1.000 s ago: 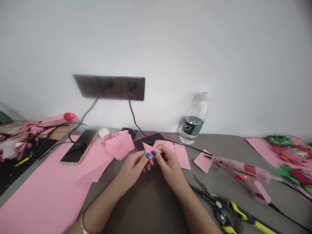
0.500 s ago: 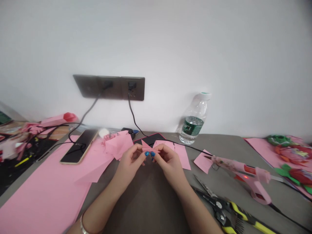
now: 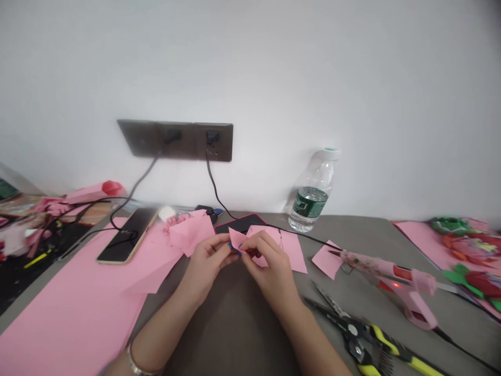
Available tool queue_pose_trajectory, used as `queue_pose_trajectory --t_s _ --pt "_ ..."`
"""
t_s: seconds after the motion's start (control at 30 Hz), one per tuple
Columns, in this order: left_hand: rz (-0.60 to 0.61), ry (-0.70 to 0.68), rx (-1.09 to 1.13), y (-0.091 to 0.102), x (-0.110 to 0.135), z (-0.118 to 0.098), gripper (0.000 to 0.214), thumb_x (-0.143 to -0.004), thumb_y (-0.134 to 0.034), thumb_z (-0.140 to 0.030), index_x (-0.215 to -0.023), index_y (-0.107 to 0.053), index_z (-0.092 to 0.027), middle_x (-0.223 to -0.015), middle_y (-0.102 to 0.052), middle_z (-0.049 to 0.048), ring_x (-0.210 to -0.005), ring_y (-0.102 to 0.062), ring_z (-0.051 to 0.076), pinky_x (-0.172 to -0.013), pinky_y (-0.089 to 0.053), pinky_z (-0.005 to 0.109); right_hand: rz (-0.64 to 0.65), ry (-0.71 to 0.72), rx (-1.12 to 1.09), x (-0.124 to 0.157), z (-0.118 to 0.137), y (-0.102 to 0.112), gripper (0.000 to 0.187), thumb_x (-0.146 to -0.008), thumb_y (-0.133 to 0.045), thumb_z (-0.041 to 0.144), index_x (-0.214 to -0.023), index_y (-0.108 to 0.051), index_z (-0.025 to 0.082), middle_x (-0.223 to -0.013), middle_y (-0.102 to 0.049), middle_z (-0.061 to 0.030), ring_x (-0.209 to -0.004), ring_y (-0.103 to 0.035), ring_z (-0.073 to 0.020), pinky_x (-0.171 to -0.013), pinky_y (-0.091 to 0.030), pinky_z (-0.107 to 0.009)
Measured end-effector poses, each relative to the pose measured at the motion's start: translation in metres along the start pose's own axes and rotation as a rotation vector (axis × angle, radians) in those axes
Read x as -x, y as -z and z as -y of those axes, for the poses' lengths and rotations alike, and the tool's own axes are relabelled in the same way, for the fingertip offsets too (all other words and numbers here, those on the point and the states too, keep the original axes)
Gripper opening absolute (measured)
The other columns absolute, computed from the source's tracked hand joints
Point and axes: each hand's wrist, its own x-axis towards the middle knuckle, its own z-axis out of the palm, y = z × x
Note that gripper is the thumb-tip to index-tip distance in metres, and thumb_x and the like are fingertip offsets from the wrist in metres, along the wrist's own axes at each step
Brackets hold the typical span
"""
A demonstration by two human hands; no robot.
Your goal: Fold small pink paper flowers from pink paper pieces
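A small folded piece of pink paper is pinched between my two hands above the table's middle. My left hand grips its left side, and my right hand grips its right side with bent fingers. Blue nail polish shows where the fingertips meet, and they partly cover the paper's lower edge. Just behind the hands lie a pink sheet and a dark pad with a red rim. To the left of them is a creased pink paper.
A pink glue gun with a lit red light and yellow-black scissors lie at the right. A water bottle leans on the wall. At left, a phone rests on large pink sheets. Cables run from the wall socket.
The paper's pointed, spread shape has turned into a flap standing upright between the fingers. My right fingers have shifted left over it, and the thumbs have tilted out of plain view.
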Motion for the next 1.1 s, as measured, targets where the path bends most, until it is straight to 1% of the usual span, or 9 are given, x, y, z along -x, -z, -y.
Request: queue_pose_trajectory --t_s 0.07,0.2,0.3,0.47,0.67,0.73,0.87,1.0,1.1 --pt "-0.011 0.017 0.074 -0.0003 -0.0002 -0.0007 0.020 -0.080 -0.069 -0.031 -0.091 -0.074 -0.016 -0.097 -0.075 0.0086 -0.091 -0.069 0.021 -0.082 -0.055 0.032 -0.008 -0.008 -0.002 -0.0001 -0.0013 0.0004 0.016 -0.085 -0.054 0.009 -0.079 -0.060 0.023 -0.079 -0.057 -0.0027 -0.069 -0.055 -0.0162 -0.060 -0.046 -0.028" --pt "0.018 0.044 0.155 0.0003 -0.0010 -0.0014 0.023 -0.081 -0.070 -0.034 -0.096 -0.074 -0.017 -0.099 -0.075 0.0086 -0.095 -0.068 0.021 -0.084 -0.055 0.032 0.014 0.004 -0.008 0.0000 -0.0033 0.0009 0.018 -0.086 -0.055 0.008 -0.081 -0.061 0.023 -0.082 -0.058 -0.0033 -0.075 -0.057 -0.0174 -0.063 -0.047 -0.028" --pt "-0.004 0.028 0.131 0.0018 -0.0014 -0.0013 0.026 -0.076 -0.076 -0.032 -0.098 -0.075 -0.018 -0.100 -0.076 0.0085 -0.098 -0.067 0.021 -0.087 -0.053 0.031 0.047 0.018 -0.018 0.0004 -0.0042 0.0003 0.019 -0.085 -0.056 0.006 -0.083 -0.062 0.024 -0.086 -0.059 -0.0042 -0.081 -0.059 -0.0186 -0.068 -0.048 -0.029" --pt "-0.006 0.016 0.048 0.0043 -0.0020 -0.0003 0.018 -0.075 -0.076 -0.029 -0.088 -0.078 -0.017 -0.102 -0.074 0.0093 -0.100 -0.065 0.022 -0.089 -0.052 0.032 0.073 0.007 -0.014 0.0009 -0.0032 -0.0007 0.019 -0.086 -0.056 0.007 -0.085 -0.063 0.024 -0.089 -0.059 -0.0046 -0.086 -0.059 -0.0200 -0.073 -0.048 -0.031" --pt "-0.045 0.042 0.107 0.0026 -0.0023 0.0006 0.012 -0.074 -0.076 -0.027 -0.079 -0.077 -0.016 -0.093 -0.070 0.0058 -0.092 -0.063 0.018 -0.080 -0.054 0.028 0.067 -0.040 -0.014 0.0008 -0.0022 0.0002 0.017 -0.087 -0.055 0.007 -0.084 -0.061 0.023 -0.087 -0.058 -0.0043 -0.082 -0.057 -0.0189 -0.067 -0.046 -0.029" --pt "-0.056 0.049 0.125 0.0024 -0.0023 0.0011 0.011 -0.072 -0.077 -0.025 -0.080 -0.076 -0.016 -0.093 -0.070 0.0048 -0.091 -0.063 0.017 -0.080 -0.054 0.027 0.070 -0.049 -0.015 0.0008 -0.0027 0.0000 0.017 -0.087 -0.055 0.007 -0.083 -0.060 0.023 -0.087 -0.058 -0.0043 -0.082 -0.057 -0.0189 -0.067 -0.046 -0.029" --pt "-0.051 0.076 0.126 0.0034 -0.0021 0.0011 0.021 -0.072 -0.079 -0.027 -0.091 -0.076 -0.018 -0.089 -0.072 0.0047 -0.086 -0.064 0.015 -0.077 -0.055 0.025 0.077 -0.043 -0.038 0.0013 -0.0025 -0.0009 0.017 -0.087 -0.055 0.007 -0.084 -0.059 0.023 -0.088 -0.057 -0.0038 -0.082 -0.056 -0.0184 -0.069 -0.045 -0.029" --pt "-0.077 0.065 0.131 0.0042 -0.0021 0.0003 0.021 -0.068 -0.083 -0.030 -0.081 -0.078 -0.015 -0.087 -0.072 0.0042 -0.080 -0.064 0.013 -0.072 -0.055 0.021 0.094 -0.036 -0.063 0.0014 -0.0002 -0.0007 0.017 -0.085 -0.054 0.005 -0.084 -0.057 0.021 -0.089 -0.056 -0.0037 -0.085 -0.055 -0.0182 -0.073 -0.044 -0.029" --pt "-0.092 0.075 0.146 0.0045 -0.0023 0.0006 0.021 -0.067 -0.084 -0.029 -0.084 -0.078 -0.017 -0.083 -0.073 0.0031 -0.080 -0.065 0.013 -0.074 -0.056 0.022 0.088 -0.086 -0.084 0.0003 -0.0002 -0.0002 0.015 -0.086 -0.052 0.007 -0.083 -0.057 0.021 -0.086 -0.056 -0.0034 -0.082 -0.055 -0.0179 -0.071 -0.043 -0.029"
